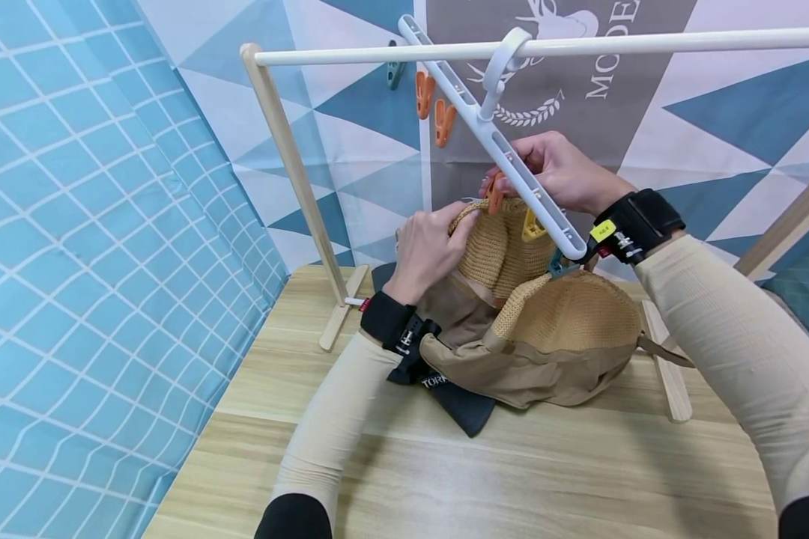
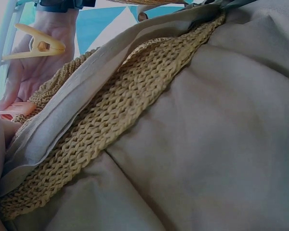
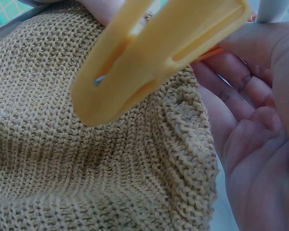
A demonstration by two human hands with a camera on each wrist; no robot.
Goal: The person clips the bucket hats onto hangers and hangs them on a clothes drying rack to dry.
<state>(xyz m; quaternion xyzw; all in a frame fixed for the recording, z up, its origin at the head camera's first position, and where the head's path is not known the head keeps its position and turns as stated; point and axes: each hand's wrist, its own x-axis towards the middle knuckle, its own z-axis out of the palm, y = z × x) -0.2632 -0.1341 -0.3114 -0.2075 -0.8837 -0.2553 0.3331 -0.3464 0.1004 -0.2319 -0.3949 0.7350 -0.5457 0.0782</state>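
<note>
Tan woven hat [image 1: 491,256], apparently in left hand [image 1: 428,248]

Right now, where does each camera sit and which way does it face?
Head: on the head, facing forward and down at the clip hanger and woven hat; left hand, right hand and cream sleeves show.
Left wrist: on that wrist, facing across the woven hat; left hand partly at left, right hand beyond.
Right wrist: on that wrist, facing the woven hat past a yellow clothespin; right hand at right, left hand partly at top.
Shared: both wrist views show the yellow clothespin.
</note>
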